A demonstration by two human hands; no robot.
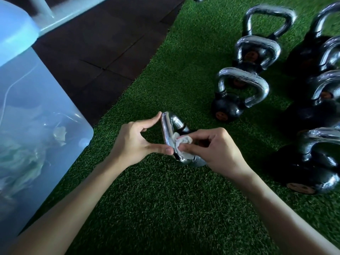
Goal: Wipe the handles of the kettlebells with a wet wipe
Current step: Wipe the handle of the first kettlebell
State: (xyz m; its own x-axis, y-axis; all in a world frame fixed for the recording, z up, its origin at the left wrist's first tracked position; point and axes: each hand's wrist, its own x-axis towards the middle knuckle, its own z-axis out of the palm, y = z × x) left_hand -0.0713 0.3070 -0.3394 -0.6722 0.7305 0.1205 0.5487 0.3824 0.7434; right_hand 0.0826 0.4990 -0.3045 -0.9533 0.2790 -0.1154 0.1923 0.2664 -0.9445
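Note:
A small black kettlebell with a chrome handle (166,131) stands on green turf in the middle of the view. My left hand (136,140) pinches that handle between forefinger tip at its top and thumb near its lower end. My right hand (217,148) holds a crumpled white wet wipe (181,144) pressed against the lower part of the handle. The kettlebell's body is mostly hidden under my hands.
Several more black kettlebells with chrome handles (241,89) stand in two rows on the turf (165,199) to the right. A translucent blue bin (36,126) holding crumpled wipes stands at the left. Dark rubber floor tiles (103,43) lie beyond.

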